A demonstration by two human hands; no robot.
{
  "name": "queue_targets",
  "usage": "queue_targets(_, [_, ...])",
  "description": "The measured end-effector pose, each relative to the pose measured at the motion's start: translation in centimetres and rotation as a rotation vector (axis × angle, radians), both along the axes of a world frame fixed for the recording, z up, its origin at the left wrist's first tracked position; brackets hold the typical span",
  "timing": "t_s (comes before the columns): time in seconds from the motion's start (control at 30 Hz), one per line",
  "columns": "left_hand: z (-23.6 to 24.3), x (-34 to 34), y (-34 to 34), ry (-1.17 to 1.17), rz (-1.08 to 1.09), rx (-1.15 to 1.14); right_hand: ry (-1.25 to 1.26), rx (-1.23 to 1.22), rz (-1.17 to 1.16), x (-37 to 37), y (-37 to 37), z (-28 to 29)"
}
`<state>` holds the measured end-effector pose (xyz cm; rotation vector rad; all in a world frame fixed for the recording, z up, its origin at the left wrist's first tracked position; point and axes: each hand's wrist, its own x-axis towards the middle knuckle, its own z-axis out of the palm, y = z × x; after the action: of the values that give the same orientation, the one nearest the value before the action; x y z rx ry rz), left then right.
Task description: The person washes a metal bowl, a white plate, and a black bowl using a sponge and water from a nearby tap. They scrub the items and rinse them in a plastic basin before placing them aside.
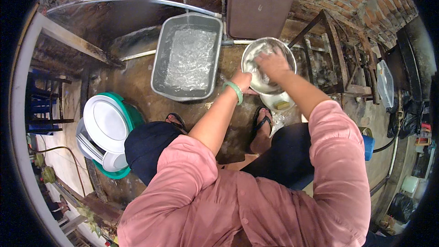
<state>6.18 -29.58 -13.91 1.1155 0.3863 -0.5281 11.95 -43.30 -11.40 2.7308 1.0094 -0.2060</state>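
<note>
In the head view, the left hand grasps the near-left edge of a metal bowl, right of the water-filled grey basin. The right hand is inside the bowl — blurred, its grip impossible to tell.

one left hand and one right hand, two in all. one round metal bowl, one smaller pale bowl, one yellow-green block. one gray rectangular basin and one green tub. one large white plate, plus several more pale dishes, overlapping too closely to count. one upright brown tray, one clear lid, one blue container. one pale green bracelet, two dark sandals, two pink sleeves. at least two black bags.
</note>
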Motion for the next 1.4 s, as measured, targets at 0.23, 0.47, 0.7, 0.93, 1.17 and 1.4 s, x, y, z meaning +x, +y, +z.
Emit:
queue_targets(0.23, [-1.4,1.3,0.0,0.084,0.192,0.033,0.573,0.165,-0.244,-2.3,0.3,-0.2])
queue_targets(0.47, [1.2,2.8,3.3,0.065,0.043,0.11,0.434,0.113,0.08,-1.9,0.2,4.8])
queue_targets(0.7, [1.8,3.0,3.1,-0.957,0.27,0.894,0.51,0.834,-0.216,1.4,-0.6,8.8])
queue_targets(0.93, [2.1,2.2,-0.2,-0.533,0.481,0.737,-0.111,0.547,-0.282,-0.9,1.9,7.3])
queue_targets(1.17, [2.3,2.7,1.2,-0.419,0.523,0.533,0.078,1.035,-0.232,-0.5,2.8,7.6])
queue_targets(1.4, [2.5,3.2,1.7,0.044,0.597,-0.3,1.031,1.383,-0.675,2.8,-1.7,7.6])
